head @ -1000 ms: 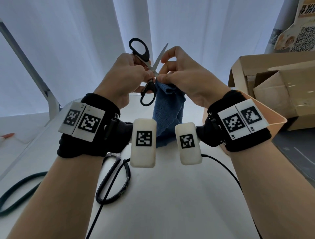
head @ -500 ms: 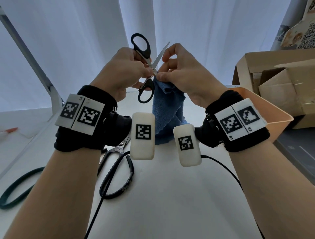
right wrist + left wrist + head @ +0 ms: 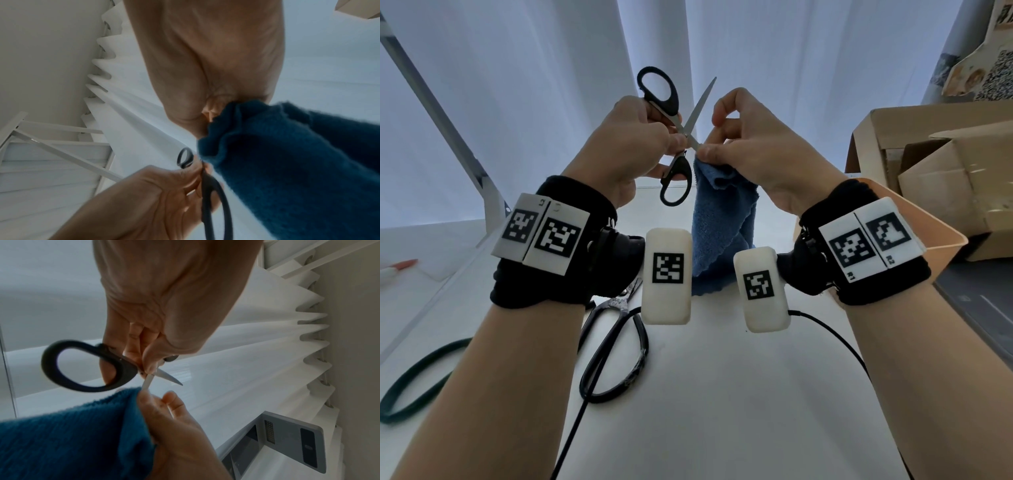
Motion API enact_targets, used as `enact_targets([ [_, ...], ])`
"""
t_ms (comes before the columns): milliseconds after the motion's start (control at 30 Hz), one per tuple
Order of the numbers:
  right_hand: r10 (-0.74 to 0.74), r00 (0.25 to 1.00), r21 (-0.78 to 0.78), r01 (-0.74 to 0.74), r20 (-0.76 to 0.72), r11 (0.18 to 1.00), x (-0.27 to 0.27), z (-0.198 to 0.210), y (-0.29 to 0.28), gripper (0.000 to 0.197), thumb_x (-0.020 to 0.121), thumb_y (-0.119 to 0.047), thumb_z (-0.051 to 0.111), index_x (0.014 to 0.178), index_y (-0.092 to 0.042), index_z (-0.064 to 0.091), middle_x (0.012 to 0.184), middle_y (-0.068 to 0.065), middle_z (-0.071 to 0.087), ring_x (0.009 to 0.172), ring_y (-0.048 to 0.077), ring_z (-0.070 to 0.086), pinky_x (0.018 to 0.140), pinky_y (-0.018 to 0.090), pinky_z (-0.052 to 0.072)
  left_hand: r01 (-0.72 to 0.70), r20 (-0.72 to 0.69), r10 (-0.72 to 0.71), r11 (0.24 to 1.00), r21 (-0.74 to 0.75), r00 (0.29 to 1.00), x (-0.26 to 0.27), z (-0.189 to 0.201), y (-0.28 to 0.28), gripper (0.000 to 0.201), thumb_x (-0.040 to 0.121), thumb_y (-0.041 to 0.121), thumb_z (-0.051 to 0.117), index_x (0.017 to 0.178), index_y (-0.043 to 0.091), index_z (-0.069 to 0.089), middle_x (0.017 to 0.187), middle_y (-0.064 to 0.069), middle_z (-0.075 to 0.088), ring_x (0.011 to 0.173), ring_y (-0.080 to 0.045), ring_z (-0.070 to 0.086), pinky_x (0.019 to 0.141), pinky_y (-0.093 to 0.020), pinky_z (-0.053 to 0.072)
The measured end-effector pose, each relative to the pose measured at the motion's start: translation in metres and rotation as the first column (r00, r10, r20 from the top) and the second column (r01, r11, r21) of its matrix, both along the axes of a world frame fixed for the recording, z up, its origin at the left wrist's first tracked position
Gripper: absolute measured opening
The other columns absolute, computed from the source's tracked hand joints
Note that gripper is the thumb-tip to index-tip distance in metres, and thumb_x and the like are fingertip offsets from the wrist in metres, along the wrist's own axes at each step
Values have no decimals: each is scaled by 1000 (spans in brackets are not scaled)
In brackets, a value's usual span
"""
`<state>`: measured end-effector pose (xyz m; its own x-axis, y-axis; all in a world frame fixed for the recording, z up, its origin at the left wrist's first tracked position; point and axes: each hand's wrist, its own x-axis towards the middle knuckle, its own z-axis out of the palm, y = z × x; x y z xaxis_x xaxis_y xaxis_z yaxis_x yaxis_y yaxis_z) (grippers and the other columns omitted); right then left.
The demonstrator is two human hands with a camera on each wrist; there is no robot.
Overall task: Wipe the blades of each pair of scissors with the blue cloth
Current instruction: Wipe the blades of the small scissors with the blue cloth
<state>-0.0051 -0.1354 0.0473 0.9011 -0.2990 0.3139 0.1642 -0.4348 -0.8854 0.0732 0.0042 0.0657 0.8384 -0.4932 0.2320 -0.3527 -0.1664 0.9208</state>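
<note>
Fingertips (image 3: 678,140) of the left hand (image 3: 626,144) are pressing together in a pinch at the pivot of a pair of black-handled scissors (image 3: 676,135), thumb against forefinger, while the remaining fingers are curling in behind the handles. The scissors are standing open in a cross above the table, one handle loop pointing to 11 o'clock, the other hanging toward 6 o'clock, and one bare blade pointing to 1 o'clock. In the left wrist view, the second blade is running down into the fold of the blue cloth (image 3: 72,434).

Thumb and forefinger of the right hand (image 3: 753,150) are pinching the top of the blue cloth (image 3: 722,222) around that lower blade, just at 3 o'clock from the pivot; the middle finger is arching up loosely above them, touching nothing. The cloth is hanging straight down from the pinch between the two wrists, its lower edge hidden behind the wrist cameras.

On the white table (image 3: 722,394), at 7 o'clock from the held pair, a second pair of scissors (image 3: 616,346) with large black loop handles is lying flat, partly under the left wrist. An orange bin (image 3: 941,236) is sitting at 3 o'clock behind the right wrist, with cardboard boxes (image 3: 945,164) beyond it.
</note>
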Motion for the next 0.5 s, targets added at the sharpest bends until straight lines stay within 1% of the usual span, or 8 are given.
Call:
enact_targets([
  [67, 29, 999, 8, -29, -16, 1000, -2, 1, -2, 31, 89, -1, 66, 106, -16, 44, 81, -1, 65, 64, 6, 58, 59, 17, 47, -10, -3, 9, 1000, -6, 1000, 1, 0, 1, 25, 95, -3, 59, 119, 1, 59, 107, -10, 65, 96, -19, 67, 62, -28, 62],
  [100, 26, 1000, 13, -26, -11, 1000, -3, 1, -3, 31, 89, -2, 67, 105, -16, 44, 81, -2, 65, 64, 6, 59, 60, 18, 47, -8, -1, 8, 1000, -11, 1000, 1, 0, 0, 25, 95, -3, 59, 119, 1, 59, 106, -10, 64, 95, -18, 67, 62, -28, 62],
  [200, -17, 999, 27, 16, 36, 1000, 0, -3, -1, 31, 89, -10, 72, 102, -16, 45, 75, -3, 62, 63, 7, 58, 60, 19, 48, 11, 15, -11, 1000, -20, 1000, -1, 0, -3, 24, 95, -3, 58, 119, 2, 58, 102, -8, 62, 89, -15, 66, 62, -27, 61],
  [300, -30, 998, 16, 29, 64, 999, 3, -5, 2, 27, 91, -13, 70, 100, -16, 44, 72, -2, 59, 63, 11, 57, 61, 22, 47, 23, 9, -23, 1000, -15, 1000, -2, -1, -4, 24, 95, -4, 57, 119, 1, 58, 104, -10, 64, 91, -17, 67, 61, -25, 59],
  [367, 23, 999, 13, -24, 47, 1000, 1, -2, 1, 25, 92, -5, 65, 101, -15, 44, 74, 0, 60, 65, 12, 57, 61, 21, 48, 26, -8, -26, 1000, -12, 1000, -1, 0, -1, 24, 95, -3, 58, 119, 1, 59, 108, -13, 66, 94, -19, 68, 62, -27, 60],
  [433, 86, 996, 25, -87, 22, 996, -2, 1, -1, 27, 91, 3, 62, 101, -14, 44, 80, 3, 62, 65, 10, 57, 61, 20, 48, 27, -3, -27, 1000, -2, 1000, -1, 1, 0, 23, 94, -3, 59, 118, 1, 60, 111, -15, 67, 95, -20, 68, 63, -29, 61],
  [500, 75, 997, 14, -75, 10, 997, -4, 1, -2, 28, 90, 4, 62, 102, -14, 44, 83, 3, 63, 64, 9, 57, 61, 20, 47, 22, 22, -22, 1000, 8, 1000, -2, 0, -2, 20, 94, -3, 59, 114, 2, 60, 109, -14, 68, 94, -20, 68, 65, -32, 63],
])
